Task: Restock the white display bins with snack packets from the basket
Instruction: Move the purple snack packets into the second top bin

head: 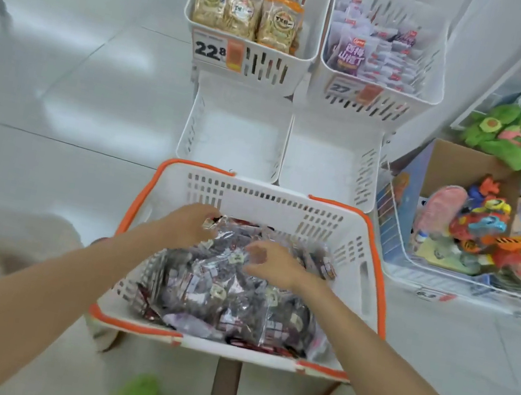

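a: packets [230, 282], heaped dark and shiny in the orange-rimmed basket [286, 202], right under both hands.
b: grip?
a: left hand [190, 225] curled on the heap's far-left edge, seemingly pinching one; right hand [275, 264] half open, flat on top, holding nothing clear.
b: target?
a: two empty white bins [233, 133], straight ahead, just beyond the basket's far rim. left bin nearer the left hand.

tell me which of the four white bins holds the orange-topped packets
The upper left bin, with the 22.8 price tag. The upper right bin holds purple-and-white packets, and the two lower bins are empty.
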Demonstrator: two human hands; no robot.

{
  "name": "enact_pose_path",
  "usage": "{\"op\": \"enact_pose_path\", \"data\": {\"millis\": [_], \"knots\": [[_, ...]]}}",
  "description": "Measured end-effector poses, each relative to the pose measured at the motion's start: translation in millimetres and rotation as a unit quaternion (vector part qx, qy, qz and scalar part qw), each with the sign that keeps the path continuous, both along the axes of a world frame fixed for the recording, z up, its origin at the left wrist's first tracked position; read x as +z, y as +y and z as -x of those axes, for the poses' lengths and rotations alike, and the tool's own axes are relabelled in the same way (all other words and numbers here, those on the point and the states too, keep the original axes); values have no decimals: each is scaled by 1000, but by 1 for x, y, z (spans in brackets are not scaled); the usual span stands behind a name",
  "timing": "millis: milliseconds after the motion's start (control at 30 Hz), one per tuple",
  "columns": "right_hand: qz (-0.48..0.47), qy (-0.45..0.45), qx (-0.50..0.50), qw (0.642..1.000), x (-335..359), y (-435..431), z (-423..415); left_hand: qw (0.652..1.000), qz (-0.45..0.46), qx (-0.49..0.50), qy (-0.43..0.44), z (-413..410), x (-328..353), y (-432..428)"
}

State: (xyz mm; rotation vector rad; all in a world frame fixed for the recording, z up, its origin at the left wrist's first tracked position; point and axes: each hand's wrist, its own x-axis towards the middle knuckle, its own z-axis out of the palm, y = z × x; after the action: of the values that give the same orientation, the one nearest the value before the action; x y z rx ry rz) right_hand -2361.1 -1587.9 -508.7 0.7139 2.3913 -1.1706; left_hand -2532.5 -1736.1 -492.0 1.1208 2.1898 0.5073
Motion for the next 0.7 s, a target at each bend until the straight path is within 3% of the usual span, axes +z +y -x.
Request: {"op": "enact_pose_path", "data": {"millis": [167,333,567,700], "knots": [[100,-42,46,993,-33,-56,-7,1000,9,-1,1,2,-8,-38],[117,-68,65,989,-59,-82,-3,999,34,-4,1,1,-10,-50],[95,-49,80,991,-52,-68,-6,996,40,4,-74,0,-21,-37],[146,-3,-23,989,-28,-39,-7,980,46,-10,-191,-11,-18,-25]]}}
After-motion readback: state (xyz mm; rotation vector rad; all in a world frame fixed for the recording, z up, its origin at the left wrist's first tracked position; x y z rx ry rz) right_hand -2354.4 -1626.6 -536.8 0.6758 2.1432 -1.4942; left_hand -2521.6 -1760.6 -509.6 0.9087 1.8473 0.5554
